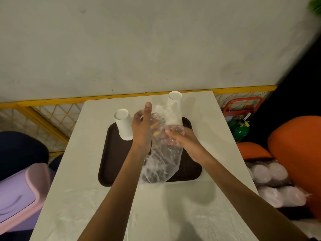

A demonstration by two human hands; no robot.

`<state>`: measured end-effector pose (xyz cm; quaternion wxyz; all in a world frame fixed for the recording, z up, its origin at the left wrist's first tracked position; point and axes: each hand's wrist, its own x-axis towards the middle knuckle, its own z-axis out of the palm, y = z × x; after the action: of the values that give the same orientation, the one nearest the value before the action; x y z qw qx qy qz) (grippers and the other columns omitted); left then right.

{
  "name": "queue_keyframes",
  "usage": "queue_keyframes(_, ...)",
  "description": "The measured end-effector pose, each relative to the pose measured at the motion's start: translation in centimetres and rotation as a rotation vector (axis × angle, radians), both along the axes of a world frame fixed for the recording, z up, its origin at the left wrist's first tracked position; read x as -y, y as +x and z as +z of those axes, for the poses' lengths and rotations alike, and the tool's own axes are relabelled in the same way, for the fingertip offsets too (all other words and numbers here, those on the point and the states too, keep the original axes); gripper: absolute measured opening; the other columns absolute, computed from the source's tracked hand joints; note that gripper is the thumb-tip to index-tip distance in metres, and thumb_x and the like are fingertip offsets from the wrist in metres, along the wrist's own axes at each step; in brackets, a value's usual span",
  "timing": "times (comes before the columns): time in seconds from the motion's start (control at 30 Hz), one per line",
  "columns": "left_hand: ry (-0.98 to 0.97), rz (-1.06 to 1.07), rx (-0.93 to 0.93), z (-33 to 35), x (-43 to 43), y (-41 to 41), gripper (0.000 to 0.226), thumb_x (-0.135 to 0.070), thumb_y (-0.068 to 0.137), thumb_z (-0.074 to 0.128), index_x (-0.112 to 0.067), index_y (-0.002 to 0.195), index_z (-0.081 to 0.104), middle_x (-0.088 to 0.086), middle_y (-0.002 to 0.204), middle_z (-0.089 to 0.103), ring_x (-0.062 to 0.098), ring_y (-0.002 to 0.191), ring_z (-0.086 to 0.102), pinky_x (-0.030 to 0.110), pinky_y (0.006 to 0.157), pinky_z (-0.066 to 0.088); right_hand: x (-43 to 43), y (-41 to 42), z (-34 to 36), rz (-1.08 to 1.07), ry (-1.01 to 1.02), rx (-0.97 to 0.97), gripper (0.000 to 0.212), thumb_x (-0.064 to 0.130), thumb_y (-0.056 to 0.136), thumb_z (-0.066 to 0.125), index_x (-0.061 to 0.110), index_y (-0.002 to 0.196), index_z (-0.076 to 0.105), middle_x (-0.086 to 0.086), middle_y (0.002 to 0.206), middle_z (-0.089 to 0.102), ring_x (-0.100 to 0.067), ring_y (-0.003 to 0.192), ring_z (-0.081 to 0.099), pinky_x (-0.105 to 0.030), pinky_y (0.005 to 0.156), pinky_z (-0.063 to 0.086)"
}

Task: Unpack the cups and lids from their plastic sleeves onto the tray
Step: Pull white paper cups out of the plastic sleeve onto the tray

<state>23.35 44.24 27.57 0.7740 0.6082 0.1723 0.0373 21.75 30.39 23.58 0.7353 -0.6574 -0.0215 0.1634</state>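
Observation:
A dark brown tray [111,164] lies on the white table. One stack of white paper cups [123,124] stands upside down on the tray's far left. A second stack of white cups [173,108] stands at the tray's far right, its lower part still inside a clear plastic sleeve [161,162]. My right hand [180,138] grips the crumpled sleeve just below that stack. My left hand [143,129] is raised beside the sleeve with its fingers stretched up and touches the plastic. The sleeve's loose end hangs over the tray's middle.
An empty clear plastic sheet [97,202] lies on the table's near side. Sleeved packs of white lids [271,181] sit to the right beside orange seats [298,153]. A purple bin [22,193] stands at the left. A yellow fence [52,119] runs behind the table.

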Motion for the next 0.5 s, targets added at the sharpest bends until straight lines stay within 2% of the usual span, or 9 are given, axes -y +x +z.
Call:
queue_keyframes(0.07,0.089,-0.15,0.035,0.0,-0.2,-0.5,0.079,-0.071,0.076,0.056,-0.011,0.128,0.05,0.01,0.117,0.064,0.022,0.107,0.064,0.038,0.09,0.054,0.2,0.5,0.9,-0.103,0.055,-0.023,0.022,0.027,0.088,0.062,0.015,0.106,0.067,-0.006,0.097,0.073,-0.021,0.096,0.069,-0.027,0.076,0.056)
queue_keyframes(0.1,0.174,-0.232,0.037,0.0,-0.3,-1.3,0.08,-0.072,0.076,0.056,-0.015,0.131,0.047,0.003,0.12,0.062,0.017,0.109,0.061,0.029,0.088,0.053,0.3,0.7,1.3,-0.143,0.069,-0.03,0.021,0.029,0.087,0.063,0.017,0.104,0.066,-0.007,0.098,0.072,-0.023,0.096,0.068,-0.028,0.075,0.057)
queue_keyframes(0.17,0.306,-0.365,0.021,-0.4,-0.5,-3.4,0.076,-0.065,0.077,0.06,-0.022,0.136,0.042,-0.008,0.121,0.056,0.007,0.109,0.055,0.009,0.08,0.048,0.5,0.7,2.2,-0.213,0.1,-0.044,0.035,0.038,0.078,0.066,0.017,0.105,0.065,-0.013,0.104,0.07,-0.028,0.098,0.067,-0.036,0.08,0.057)
queue_keyframes(0.2,0.329,-0.411,0.021,-0.9,-0.8,-4.2,0.076,-0.062,0.075,0.066,-0.023,0.136,0.043,-0.009,0.12,0.058,0.006,0.109,0.057,0.012,0.084,0.049,0.6,0.6,2.7,-0.247,0.119,-0.053,0.044,0.041,0.073,0.067,0.015,0.108,0.064,-0.017,0.107,0.069,-0.029,0.097,0.067,-0.039,0.083,0.056)
queue_keyframes(0.23,0.339,-0.454,0.013,-1.6,-1.1,-4.8,0.073,-0.059,0.073,0.071,-0.023,0.132,0.048,-0.008,0.118,0.062,0.008,0.109,0.06,0.021,0.09,0.05,0.7,0.4,3.1,-0.268,0.127,-0.057,0.05,0.042,0.072,0.067,0.012,0.112,0.062,-0.019,0.108,0.069,-0.03,0.095,0.068,-0.039,0.084,0.056)
queue_keyframes(0.3,0.312,-0.478,0.02,-2.6,-1.7,-5.8,0.048,-0.041,0.077,0.076,-0.02,0.118,0.06,-0.003,0.11,0.069,0.017,0.105,0.065,0.034,0.091,0.053,0.9,0.0,3.5,-0.264,0.12,-0.057,0.052,0.043,0.078,0.064,0.011,0.119,0.058,-0.017,0.107,0.07,-0.029,0.093,0.068,-0.038,0.086,0.055)
queue_keyframes(0.37,0.254,-0.41,0.009,-3.0,-1.9,-6.7,0.03,-0.023,0.082,0.073,-0.012,0.109,0.065,0.005,0.104,0.071,0.027,0.101,0.067,0.041,0.088,0.055,0.7,-1.1,3.5,-0.229,0.128,-0.067,0.058,0.047,0.078,0.06,0.014,0.124,0.054,-0.012,0.107,0.07,-0.026,0.098,0.068,-0.036,0.088,0.054)
queue_keyframes(0.43,0.207,-0.307,0.004,-3.2,-1.9,-7.2,0.023,-0.019,0.084,0.07,-0.008,0.104,0.067,0.011,0.1,0.072,0.03,0.098,0.068,0.048,0.09,0.053,0.1,-2.7,2.9,-0.157,0.137,-0.069,0.051,0.05,0.076,0.055,0.023,0.12,0.054,-0.007,0.113,0.068,-0.019,0.103,0.066,-0.028,0.085,0.054)
queue_keyframes(0.5,0.224,-0.2,-0.019,-2.7,-2.0,-7.6,0.011,-0.019,0.087,0.067,-0.009,0.093,0.067,0.012,0.092,0.071,0.031,0.092,0.068,0.05,0.089,0.053,-0.9,-5.3,2.0,-0.099,0.102,-0.066,0.045,0.049,0.078,0.055,0.028,0.118,0.056,-0.003,0.12,0.066,-0.013,0.108,0.064,-0.026,0.088,0.052)
